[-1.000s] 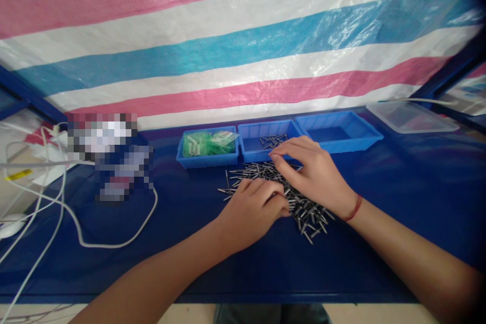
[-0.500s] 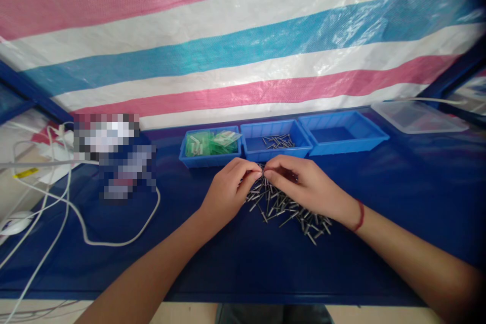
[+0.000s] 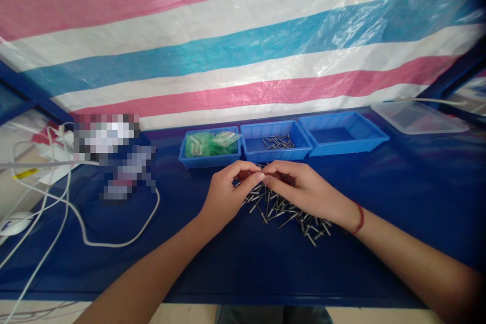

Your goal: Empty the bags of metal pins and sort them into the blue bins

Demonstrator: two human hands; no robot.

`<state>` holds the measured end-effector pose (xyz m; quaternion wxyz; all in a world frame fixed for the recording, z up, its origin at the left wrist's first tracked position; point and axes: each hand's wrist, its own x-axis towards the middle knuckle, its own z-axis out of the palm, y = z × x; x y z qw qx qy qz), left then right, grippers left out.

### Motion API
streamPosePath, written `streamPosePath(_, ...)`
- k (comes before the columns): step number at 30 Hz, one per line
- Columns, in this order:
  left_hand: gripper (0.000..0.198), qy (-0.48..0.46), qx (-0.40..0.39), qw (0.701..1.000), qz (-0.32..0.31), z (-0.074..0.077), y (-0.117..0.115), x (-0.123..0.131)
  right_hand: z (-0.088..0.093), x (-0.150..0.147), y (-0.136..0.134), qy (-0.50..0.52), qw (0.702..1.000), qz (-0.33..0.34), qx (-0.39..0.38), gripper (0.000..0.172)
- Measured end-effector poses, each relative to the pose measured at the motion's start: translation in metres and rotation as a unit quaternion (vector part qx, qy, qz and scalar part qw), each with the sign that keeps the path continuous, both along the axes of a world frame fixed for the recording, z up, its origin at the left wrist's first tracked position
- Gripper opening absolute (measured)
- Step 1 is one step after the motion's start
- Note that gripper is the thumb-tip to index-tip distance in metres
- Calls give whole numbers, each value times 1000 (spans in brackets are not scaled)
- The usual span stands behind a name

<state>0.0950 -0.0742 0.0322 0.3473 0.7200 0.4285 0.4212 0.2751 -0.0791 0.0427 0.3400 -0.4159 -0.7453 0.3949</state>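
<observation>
Striped plastic sheeting in pink, white and blue rises behind the far edge of a dark blue tabletop. Along that far edge stand three blue bins in a row: the left bin holds green packets, the middle bin holds some loose metal pins, and the right bin stands next to it. Toward the far right corner lies a translucent plastic sheet or lid. A heap of rivet-like pins lies between the bins and the near edge, around the middle of the tabletop's width. Both hands are over the far part of this heap, partly hiding it. The left hand and the right hand bring thumb and forefinger close together, their tips meeting or nearly meeting each other's; whether they pinch a pin between them I cannot tell. A red cord circles the right wrist. Near the left edge, white cables loop across the tabletop beside a pixelated patch, whose contents are obscured.
</observation>
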Motion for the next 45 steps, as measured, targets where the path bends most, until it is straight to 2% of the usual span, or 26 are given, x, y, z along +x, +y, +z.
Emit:
streamPosePath(4, 8, 16, 15, 1000, -6, 5, -1, 1, 0, 0, 0, 2, 1000, 3, 1, 24)
streamPosePath(8, 8, 26, 39, 999, -2, 7, -1, 0, -3, 0, 1, 22, 999, -23, 3, 21)
streamPosePath(12, 8, 35, 46, 998, 1, 3, 1, -1, -5, 1, 2, 49, 998, -48, -5, 19)
streamPosePath(19, 11, 58, 10, 998, 1, -3, 5, -2, -5, 0, 2, 71, 995, -64, -4, 14)
streamPosePath(22, 12, 72, 10, 997, -16, -2, 5, -2, -3, 0, -1, 39, 996, -70, 41, 13)
streamPosePath(27, 17, 103, 34, 994, -28, -1, 4, -1, 6, 2, 1, -47, 980, -84, 174, 17)
streamPosePath(30, 25, 98, 37, 994, 9, -2, 5, 0, 9, 6, 16, -58, 958, -153, 236, 16)
streamPosePath(33, 29, 101, 34, 994, 25, -3, 6, -1, 7, 11, 34, -141, 922, -212, 294, 20)
streamPosePath(37, 20, 144, 68, 987, -26, -2, 3, 0, 6, 19, 42, -259, 889, -224, 305, 28)
streamPosePath(41, 26, 198, 101, 971, -86, -3, 0, 1, 8, 24, 32, -235, 895, -231, 301, 22)
streamPosePath(45, 19, 249, 110, 960, -64, -3, 2, 0, 7, 26, 23, -192, 912, -212, 294, 17)
